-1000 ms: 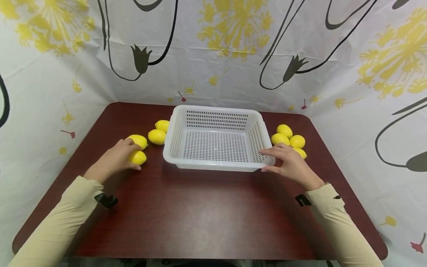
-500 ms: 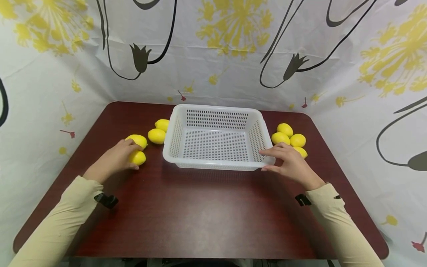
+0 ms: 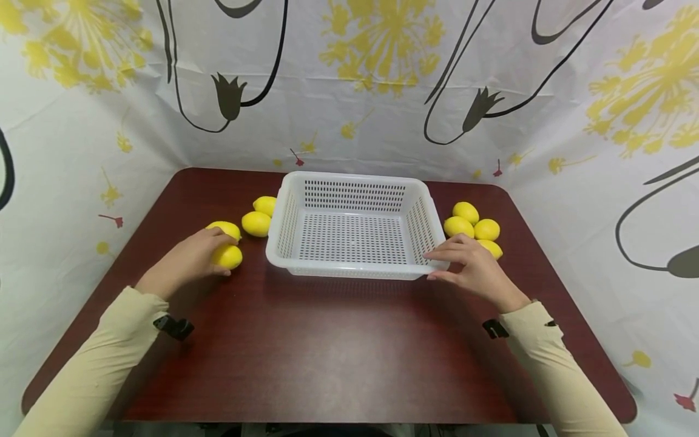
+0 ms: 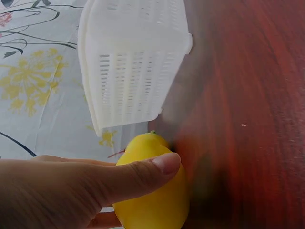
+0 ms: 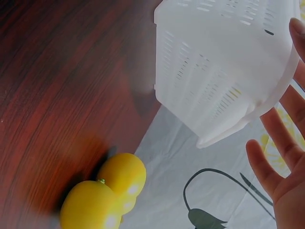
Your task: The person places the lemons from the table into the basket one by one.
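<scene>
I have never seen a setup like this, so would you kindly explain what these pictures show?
There is no robot here: a person is working bare-handed. The wide view comes from a camera worn on the head, looking forward and down; the two closer views are taken from the left and right wrists. On the dark red table stands a white basket. The left hand holds a lemon, with three more lemons nearby. The right hand has its thumb and fingers around the basket's near right corner, and four lemons lie just beyond it.
</scene>
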Tool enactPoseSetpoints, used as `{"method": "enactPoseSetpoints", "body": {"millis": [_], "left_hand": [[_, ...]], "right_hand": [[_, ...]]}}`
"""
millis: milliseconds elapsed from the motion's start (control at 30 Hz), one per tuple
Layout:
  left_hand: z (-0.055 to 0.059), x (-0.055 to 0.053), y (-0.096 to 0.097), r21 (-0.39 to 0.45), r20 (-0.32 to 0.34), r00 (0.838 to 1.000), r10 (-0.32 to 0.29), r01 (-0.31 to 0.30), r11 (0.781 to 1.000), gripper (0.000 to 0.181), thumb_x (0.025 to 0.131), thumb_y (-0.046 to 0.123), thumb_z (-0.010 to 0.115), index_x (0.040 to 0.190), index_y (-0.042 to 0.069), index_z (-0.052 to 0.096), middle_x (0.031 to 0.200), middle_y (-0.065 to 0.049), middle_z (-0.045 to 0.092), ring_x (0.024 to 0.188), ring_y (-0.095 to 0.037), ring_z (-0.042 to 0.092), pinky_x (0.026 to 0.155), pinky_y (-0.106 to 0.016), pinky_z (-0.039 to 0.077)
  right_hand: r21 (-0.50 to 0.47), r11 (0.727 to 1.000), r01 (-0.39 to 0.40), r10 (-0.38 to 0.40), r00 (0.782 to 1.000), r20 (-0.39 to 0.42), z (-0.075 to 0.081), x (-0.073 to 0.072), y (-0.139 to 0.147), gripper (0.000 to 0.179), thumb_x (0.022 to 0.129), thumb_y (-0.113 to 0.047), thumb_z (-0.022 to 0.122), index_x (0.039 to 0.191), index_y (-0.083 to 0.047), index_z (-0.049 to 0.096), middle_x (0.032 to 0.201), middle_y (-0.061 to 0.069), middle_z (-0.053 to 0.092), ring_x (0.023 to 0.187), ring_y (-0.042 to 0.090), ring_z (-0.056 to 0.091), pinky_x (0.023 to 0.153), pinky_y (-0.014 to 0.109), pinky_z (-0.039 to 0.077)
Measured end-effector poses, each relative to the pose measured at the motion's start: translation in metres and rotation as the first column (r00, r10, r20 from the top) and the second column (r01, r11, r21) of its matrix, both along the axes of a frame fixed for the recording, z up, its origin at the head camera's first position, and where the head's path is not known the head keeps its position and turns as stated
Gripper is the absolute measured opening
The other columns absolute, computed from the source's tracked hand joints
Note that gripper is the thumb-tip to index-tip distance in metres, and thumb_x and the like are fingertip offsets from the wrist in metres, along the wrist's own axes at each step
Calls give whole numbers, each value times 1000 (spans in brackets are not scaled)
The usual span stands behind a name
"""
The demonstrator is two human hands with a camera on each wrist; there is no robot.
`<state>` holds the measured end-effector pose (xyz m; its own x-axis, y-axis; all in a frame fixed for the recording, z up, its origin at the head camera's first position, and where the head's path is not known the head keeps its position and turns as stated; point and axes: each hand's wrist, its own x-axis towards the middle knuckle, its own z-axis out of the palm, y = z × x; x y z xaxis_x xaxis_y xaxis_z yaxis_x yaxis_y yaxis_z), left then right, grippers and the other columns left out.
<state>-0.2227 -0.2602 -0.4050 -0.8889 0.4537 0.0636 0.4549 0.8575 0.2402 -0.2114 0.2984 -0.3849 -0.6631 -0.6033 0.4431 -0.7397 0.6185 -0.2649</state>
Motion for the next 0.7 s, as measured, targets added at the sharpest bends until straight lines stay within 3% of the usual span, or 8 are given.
{"method": "enactPoseSetpoints", "body": {"millis": [133, 300, 500, 700], "left_hand": [[10, -3, 2, 46, -10, 999, -40, 41, 998, 53, 73, 14, 91, 118, 0, 68, 115, -17, 63, 104, -35, 57, 94, -53, 49], [26, -9, 6, 70, 11, 999, -43, 42, 997, 56, 75, 15, 91, 124, 2, 68, 116, -12, 62, 103, -30, 56, 93, -50, 49], [43, -18, 12, 60, -40, 996, -79, 81, 995, 58, 74, 16, 91, 125, 1, 67, 118, -15, 61, 104, -32, 56, 94, -51, 49], [56, -28, 18, 46, -82, 990, -116, 120, 992, 59, 74, 19, 91, 124, 1, 67, 117, -15, 62, 105, -32, 56, 93, -51, 49]], "right_hand": [[-10, 1000, -8, 8, 1000, -18, -2, 0, 1, 49, 70, -41, 85, 110, -12, 80, 101, 0, 75, 94, 17, 57, 79, 18, 45], [-30, 999, -24, 23, 999, -36, -4, -1, 2, 55, 77, -56, 70, 108, -11, 80, 100, 0, 75, 95, 18, 58, 82, 15, 44], [-34, 999, -24, 23, 999, -32, -3, 1, 2, 54, 78, -55, 71, 106, -11, 81, 101, 0, 75, 97, 19, 59, 86, 14, 43], [-20, 1000, -10, 10, 1000, -15, -1, 4, 2, 46, 74, -44, 81, 105, -11, 81, 102, 0, 75, 102, 21, 61, 93, 12, 41]]}}
